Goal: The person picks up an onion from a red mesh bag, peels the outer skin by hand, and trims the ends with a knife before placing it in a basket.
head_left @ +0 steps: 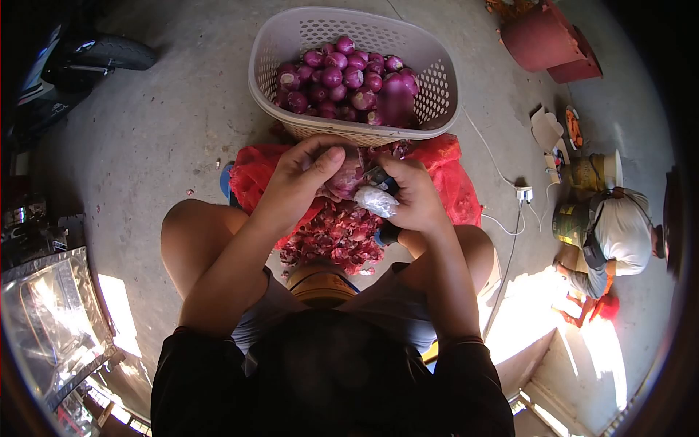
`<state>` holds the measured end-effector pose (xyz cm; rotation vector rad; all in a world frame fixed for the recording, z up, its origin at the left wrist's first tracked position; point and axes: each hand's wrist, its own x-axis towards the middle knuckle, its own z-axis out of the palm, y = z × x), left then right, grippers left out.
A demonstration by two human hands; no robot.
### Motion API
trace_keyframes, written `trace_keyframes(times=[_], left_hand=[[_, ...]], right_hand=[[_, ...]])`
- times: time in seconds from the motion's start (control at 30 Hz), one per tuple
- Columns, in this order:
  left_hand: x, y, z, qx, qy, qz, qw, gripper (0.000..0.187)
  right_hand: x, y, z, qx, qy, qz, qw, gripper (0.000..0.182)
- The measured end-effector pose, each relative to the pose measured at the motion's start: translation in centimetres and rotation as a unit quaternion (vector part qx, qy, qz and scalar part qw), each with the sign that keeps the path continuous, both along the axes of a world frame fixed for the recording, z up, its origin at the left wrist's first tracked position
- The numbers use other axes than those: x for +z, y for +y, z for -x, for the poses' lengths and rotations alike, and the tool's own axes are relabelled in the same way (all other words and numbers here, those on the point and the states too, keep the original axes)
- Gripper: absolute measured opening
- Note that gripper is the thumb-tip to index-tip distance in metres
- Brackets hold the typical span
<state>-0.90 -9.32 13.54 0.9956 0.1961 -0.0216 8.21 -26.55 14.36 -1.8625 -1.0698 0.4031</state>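
My left hand [300, 178] is closed around a red onion [345, 178], its thumb lying along the near side. Dry, papery skin hangs from the onion. Facing it, my right hand [416, 195] grips a small tool [376, 201] with a white, plastic-wrapped end and a dark part by the fingers; its working end is hidden. Both hands meet just in front of a grey plastic basket [263, 102] holding many shiny peeled red onions [336, 76]. Below the hands lies a heap of loose onion skins [331, 237], with a red mesh sack [448, 178] spread around it.
A yellowish bucket or stool [320, 282] is between my knees. A power strip [523, 194] and cables cross the floor at right. Beyond them, another person [622, 233] bends near buckets [588, 172]. A motorbike wheel [116, 52] is at upper left, red containers [542, 36] at upper right.
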Motion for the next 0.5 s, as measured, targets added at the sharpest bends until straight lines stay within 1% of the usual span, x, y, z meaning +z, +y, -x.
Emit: trace_keyframes(times=[0.2,0.43,0.5], left_hand=[[-0.10,0.05,0.07,-0.004,-0.001,0.022,1.000,0.029],[-0.29,0.04,0.11,0.018,-0.018,0.020,0.999,0.030],[-0.33,-0.35,-0.13,0.055,-0.035,0.032,0.997,0.028]], right_hand=[[-0.15,0.17,-0.35,0.071,-0.035,-0.021,0.997,0.027],[-0.26,0.26,-0.18,0.052,-0.089,-0.009,0.995,0.023],[-0.59,0.29,-0.10,0.050,-0.105,-0.012,0.993,0.022]])
